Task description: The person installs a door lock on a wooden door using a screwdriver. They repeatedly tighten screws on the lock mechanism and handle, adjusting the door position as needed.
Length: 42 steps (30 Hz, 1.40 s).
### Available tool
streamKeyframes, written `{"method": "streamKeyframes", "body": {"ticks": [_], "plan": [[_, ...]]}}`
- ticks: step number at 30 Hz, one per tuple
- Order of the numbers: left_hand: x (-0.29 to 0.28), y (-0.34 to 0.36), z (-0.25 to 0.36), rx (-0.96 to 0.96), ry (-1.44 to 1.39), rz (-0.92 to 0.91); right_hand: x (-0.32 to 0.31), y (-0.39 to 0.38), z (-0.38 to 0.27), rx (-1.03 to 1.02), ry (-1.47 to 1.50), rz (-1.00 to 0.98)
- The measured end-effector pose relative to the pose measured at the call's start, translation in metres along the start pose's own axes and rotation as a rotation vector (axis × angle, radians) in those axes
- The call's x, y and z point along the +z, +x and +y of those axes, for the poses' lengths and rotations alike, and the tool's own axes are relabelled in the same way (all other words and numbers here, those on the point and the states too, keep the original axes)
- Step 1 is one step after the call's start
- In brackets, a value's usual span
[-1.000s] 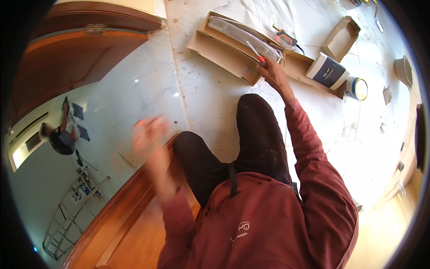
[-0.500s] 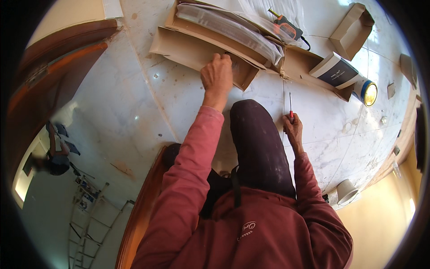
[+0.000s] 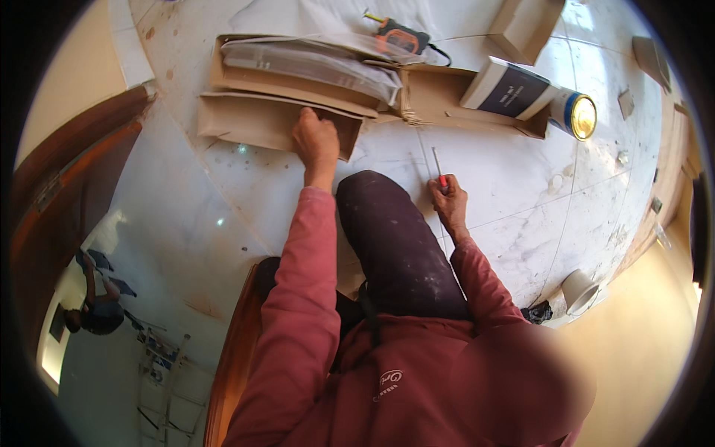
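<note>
My left hand point(image 3: 317, 143) is over a long, shallow cardboard tray point(image 3: 249, 113). Its fingers are curled together inside the tray, and the back of the hand hides whatever is between them. My right hand point(image 3: 450, 201) grips a screwdriver point(image 3: 442, 179) by its red handle, the thin shaft pointing away from me above the tiles. Just beyond the first tray lies a cardboard box point(image 3: 217, 68) holding a long item in clear plastic wrap point(image 3: 313, 63).
An orange and black tape measure point(image 3: 402, 37) lies behind the box. To the right are a white and dark box point(image 3: 512, 91), a tin with a gold end point(image 3: 583, 117), another cardboard tray point(image 3: 525, 26) and a bucket point(image 3: 579, 292). At left are a wooden door point(image 3: 74, 182), a stepladder point(image 3: 160, 365) and another person point(image 3: 100, 316).
The whole view has shifted, so the boxes and both hands appear farther left. My left hand remains at the tray with curled fingers; my right hand still holds the screwdriver.
</note>
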<state>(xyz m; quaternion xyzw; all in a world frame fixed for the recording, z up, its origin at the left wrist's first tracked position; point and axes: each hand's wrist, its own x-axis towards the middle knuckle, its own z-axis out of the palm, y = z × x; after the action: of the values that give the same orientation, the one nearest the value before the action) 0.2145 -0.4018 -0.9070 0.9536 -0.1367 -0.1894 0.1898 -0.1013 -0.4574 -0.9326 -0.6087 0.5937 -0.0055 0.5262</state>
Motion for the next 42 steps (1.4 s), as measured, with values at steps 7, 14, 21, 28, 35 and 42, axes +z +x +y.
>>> {"method": "streamKeyframes", "body": {"ticks": [7, 14, 21, 28, 35, 42], "plan": [[-0.006, -0.007, 0.000, 0.090, 0.198, -0.136, -0.006, 0.004, 0.005, -0.049, -0.009, -0.005], [-0.051, -0.033, -0.011, -0.129, -0.697, -0.079, -0.008, 0.004, 0.008, -0.032, 0.043, -0.037], [-0.124, -0.093, 0.001, -0.223, -1.415, -0.180, -0.020, 0.000, 0.016, -0.083, 0.126, -0.165], [-0.237, -0.192, 0.047, 0.029, -1.930, -0.253, -0.099, -0.091, -0.105, -0.146, 0.318, -0.497], [-0.329, -0.297, 0.049, 0.364, -2.030, -0.263, -0.142, -0.208, -0.212, -0.696, 0.194, -0.513], [-0.376, -0.362, 0.027, 0.550, -2.026, -0.121, -0.147, -0.315, -0.271, -1.446, 0.117, -0.469]]}}
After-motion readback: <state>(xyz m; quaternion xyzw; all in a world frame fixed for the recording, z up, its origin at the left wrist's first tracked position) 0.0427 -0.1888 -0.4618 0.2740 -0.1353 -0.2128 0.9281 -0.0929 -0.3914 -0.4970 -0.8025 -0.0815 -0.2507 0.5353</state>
